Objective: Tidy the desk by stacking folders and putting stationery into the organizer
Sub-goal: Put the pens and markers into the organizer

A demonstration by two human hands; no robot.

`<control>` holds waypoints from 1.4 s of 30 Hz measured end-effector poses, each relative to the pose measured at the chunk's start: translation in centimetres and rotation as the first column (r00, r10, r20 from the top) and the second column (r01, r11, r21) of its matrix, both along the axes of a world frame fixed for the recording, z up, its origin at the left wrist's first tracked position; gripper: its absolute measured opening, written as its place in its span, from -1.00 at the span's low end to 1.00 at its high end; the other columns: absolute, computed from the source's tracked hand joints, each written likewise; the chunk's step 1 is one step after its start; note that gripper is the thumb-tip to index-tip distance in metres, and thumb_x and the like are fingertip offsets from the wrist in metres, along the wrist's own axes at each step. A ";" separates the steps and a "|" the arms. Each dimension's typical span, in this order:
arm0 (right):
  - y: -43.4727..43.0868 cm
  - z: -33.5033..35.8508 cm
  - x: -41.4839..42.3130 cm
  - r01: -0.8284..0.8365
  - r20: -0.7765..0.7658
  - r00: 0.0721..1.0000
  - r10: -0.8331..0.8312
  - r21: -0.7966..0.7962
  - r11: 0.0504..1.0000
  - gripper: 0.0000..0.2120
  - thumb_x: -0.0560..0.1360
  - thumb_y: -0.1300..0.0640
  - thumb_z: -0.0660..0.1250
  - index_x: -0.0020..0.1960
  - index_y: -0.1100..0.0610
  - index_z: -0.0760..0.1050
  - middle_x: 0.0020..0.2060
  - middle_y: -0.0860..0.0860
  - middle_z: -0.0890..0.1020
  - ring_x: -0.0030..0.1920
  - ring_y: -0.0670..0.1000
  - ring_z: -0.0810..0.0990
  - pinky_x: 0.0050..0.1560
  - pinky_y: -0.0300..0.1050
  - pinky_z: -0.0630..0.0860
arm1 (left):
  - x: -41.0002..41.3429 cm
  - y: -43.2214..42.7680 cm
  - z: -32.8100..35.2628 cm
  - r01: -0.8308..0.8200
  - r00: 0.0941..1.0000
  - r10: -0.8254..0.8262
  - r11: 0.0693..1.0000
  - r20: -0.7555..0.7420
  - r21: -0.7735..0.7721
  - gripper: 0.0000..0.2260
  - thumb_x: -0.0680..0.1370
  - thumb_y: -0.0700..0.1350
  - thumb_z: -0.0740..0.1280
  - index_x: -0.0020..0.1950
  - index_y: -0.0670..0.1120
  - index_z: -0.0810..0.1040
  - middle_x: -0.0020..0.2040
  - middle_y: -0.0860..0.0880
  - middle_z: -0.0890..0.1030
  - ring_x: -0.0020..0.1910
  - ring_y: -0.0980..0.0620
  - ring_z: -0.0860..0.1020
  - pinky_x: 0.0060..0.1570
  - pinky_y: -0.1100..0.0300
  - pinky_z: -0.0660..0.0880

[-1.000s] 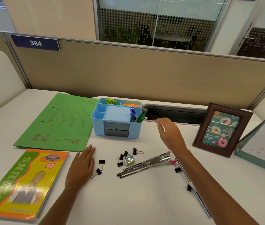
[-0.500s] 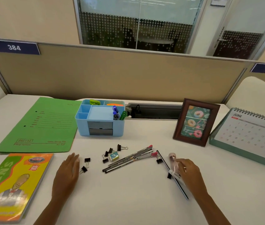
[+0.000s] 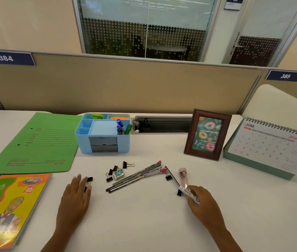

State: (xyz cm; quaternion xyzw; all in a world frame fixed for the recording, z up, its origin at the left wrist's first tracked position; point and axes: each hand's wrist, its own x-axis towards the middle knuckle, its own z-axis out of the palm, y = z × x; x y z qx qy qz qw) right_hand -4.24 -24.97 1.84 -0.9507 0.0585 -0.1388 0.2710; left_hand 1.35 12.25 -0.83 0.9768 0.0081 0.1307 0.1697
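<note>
Slim clear tube with a pinkish cap (image 3: 183, 179) is pinched at its near end by the right hand (image 3: 203, 204); its long axis points up-left, toward the light-blue plastic organizer (image 3: 82, 142) far behind. Left hand (image 3: 76, 197) rests flat and open, nothing held.

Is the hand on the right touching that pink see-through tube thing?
Touching. The head view shows the right hand with its fingers closed around the near end of the pink tube.

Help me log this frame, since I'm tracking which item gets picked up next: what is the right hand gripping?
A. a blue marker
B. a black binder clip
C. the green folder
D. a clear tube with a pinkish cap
D: the right hand closes on the clear tube, whose pinkish cap points toward the picture frame.
</note>
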 end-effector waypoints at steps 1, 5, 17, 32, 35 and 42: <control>-0.1 0.0 0.0 -0.011 0.021 1.000 0.012 -0.042 0.999 -0.79 0.38 0.15 0.30 0.00 0.07 0.56 -0.25 -0.03 0.60 -0.19 -0.01 0.55 -0.30 -0.34 0.40 | 0.0 0.0 -0.1 -0.010 1.000 0.010 1.000 -0.002 -0.005 -0.37 0.60 0.13 -0.14 0.16 -0.31 0.53 0.20 -0.33 0.51 0.18 -0.33 0.48 0.12 -0.20 0.40; -0.2 0.7 0.7 -0.039 0.107 0.993 0.049 -0.088 0.995 -0.66 0.39 -0.05 0.12 -0.03 0.09 0.57 -0.32 -0.02 0.59 -0.23 -0.06 0.46 -0.29 -0.28 0.41 | 0.1 0.0 0.1 -0.023 0.999 0.023 1.000 -0.021 -0.005 -0.45 0.55 0.06 -0.05 0.14 -0.33 0.53 0.18 -0.35 0.52 0.16 -0.34 0.49 0.10 -0.21 0.42; 3.4 8.2 7.4 0.146 -0.126 0.989 -0.082 0.682 0.716 -0.85 0.53 0.16 0.25 0.08 0.19 0.40 -0.28 0.02 0.60 -0.46 -0.10 0.52 -0.60 -0.37 0.39 | 0.2 0.0 0.5 -0.048 0.999 0.045 0.996 -0.029 -0.079 -0.50 0.50 0.01 0.01 0.11 -0.31 0.56 0.15 -0.34 0.54 0.14 -0.34 0.51 0.06 -0.21 0.44; 8.0 9.7 13.2 0.419 -0.460 0.862 0.213 0.883 0.212 -0.91 0.44 0.41 0.23 -0.10 0.35 0.49 0.02 0.28 0.50 -0.38 0.03 0.64 -0.49 -0.29 0.57 | 1.4 1.0 0.9 -0.062 0.995 0.042 0.970 -0.090 -0.234 -0.45 0.50 0.06 -0.01 0.36 -0.22 0.38 0.40 -0.19 0.34 0.42 -0.14 0.25 0.38 0.03 0.14; 8.5 10.9 14.3 0.308 -0.469 0.854 0.224 0.804 0.509 -0.84 0.44 0.43 0.25 0.01 0.40 0.50 0.06 0.30 0.52 -0.19 0.07 0.59 -0.24 -0.25 0.60 | 1.9 1.4 0.8 -0.056 0.994 0.031 0.967 -0.103 -0.250 -0.44 0.49 0.09 -0.03 0.37 -0.18 0.37 0.41 -0.15 0.34 0.43 -0.09 0.24 0.39 0.06 0.12; 9.6 14.7 17.7 0.139 -0.291 0.949 0.123 0.734 0.665 -0.83 0.36 0.46 0.32 -0.33 0.26 0.54 -0.25 0.24 0.57 -0.24 0.07 0.55 -0.10 -0.09 0.61 | 2.3 1.7 0.9 -0.057 0.994 0.028 0.956 -0.105 -0.289 -0.43 0.49 0.11 -0.01 0.36 -0.17 0.40 0.41 -0.11 0.35 0.41 -0.05 0.27 0.38 0.11 0.13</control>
